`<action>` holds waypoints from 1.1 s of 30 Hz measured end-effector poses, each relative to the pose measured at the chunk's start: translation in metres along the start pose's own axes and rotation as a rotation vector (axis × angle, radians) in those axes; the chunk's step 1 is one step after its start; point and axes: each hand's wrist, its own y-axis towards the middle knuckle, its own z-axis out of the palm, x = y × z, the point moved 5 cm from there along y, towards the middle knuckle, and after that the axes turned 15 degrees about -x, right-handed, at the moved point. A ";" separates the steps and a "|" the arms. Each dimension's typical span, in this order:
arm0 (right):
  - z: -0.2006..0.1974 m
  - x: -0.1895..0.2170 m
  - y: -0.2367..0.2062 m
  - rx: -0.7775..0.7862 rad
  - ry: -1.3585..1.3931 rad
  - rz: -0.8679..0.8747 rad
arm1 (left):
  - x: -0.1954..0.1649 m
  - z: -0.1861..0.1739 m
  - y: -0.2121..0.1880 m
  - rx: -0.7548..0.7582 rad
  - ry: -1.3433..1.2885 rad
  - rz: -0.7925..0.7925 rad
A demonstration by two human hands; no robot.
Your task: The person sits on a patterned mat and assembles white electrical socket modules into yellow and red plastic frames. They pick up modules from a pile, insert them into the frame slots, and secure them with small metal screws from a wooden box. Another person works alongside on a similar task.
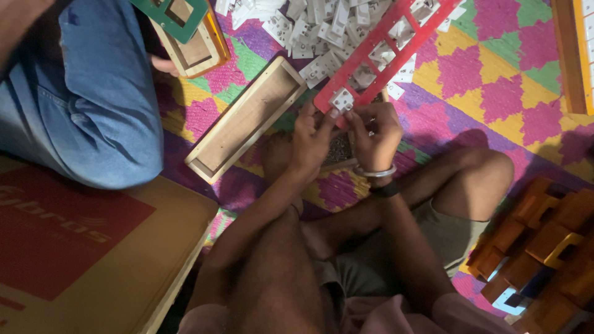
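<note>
While seated cross-legged at frame centre: left hand [311, 135] and right hand [375, 133] close together, pinching small white plastic switch module [341, 99] into near end of long red plastic slotted frame [377, 52]. Best pressed squarely, frame steadied. Module just above fingertips; more white modules [312, 28] heaped at top.

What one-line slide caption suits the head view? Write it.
Both hands, left hand and right hand, press a white socket into a red plate.
</note>
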 end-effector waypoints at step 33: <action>-0.024 -0.048 -0.038 0.165 -0.522 -0.572 | 0.016 -0.004 0.014 0.065 0.023 0.208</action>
